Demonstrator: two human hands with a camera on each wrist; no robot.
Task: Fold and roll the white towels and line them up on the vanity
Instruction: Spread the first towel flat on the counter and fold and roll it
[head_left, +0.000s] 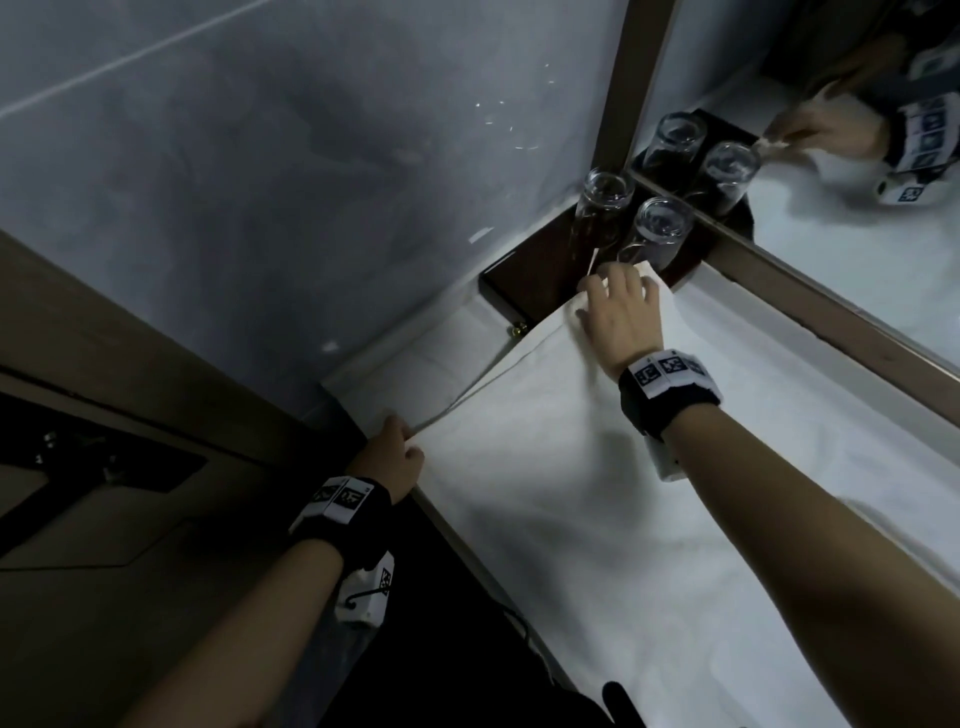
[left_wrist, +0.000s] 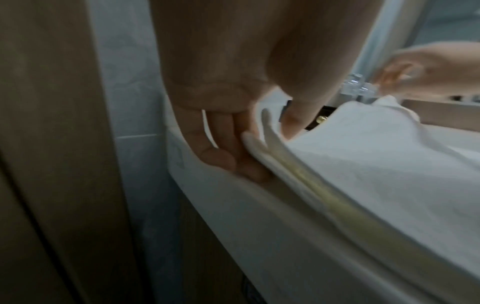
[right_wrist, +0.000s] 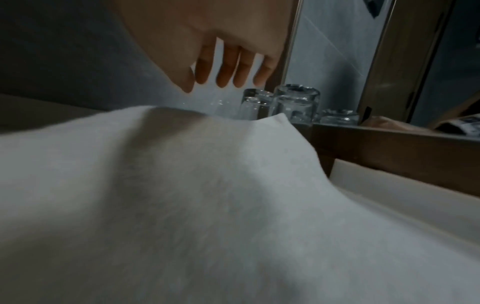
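White towel (head_left: 597, 493) lies spread on the tabletop (head_left: 415, 358). Left hand (head_left: 395, 457) pinches its near corner at the front edge. Right hand (head_left: 621, 317), fingers relaxed and holding nothing, hovers over the far corner beside two upturned glasses (head_left: 662, 221) on a dark tray (head_left: 519, 280).

So the desk (head_left: 415, 358) is a white vanity top w/ a pale raised lip along the mirror side, wedged into the corner btw the grey wall and the mirror. My white towel (head_left: 597, 519) is spread flat over most of it, near edge running right along the desk's front. Back corner has a dark wood tray (head_left: 524, 291) sitting on the desk, two clear glasses (head_left: 660, 223) upside down on it. Towel's far corner laps onto the tray.
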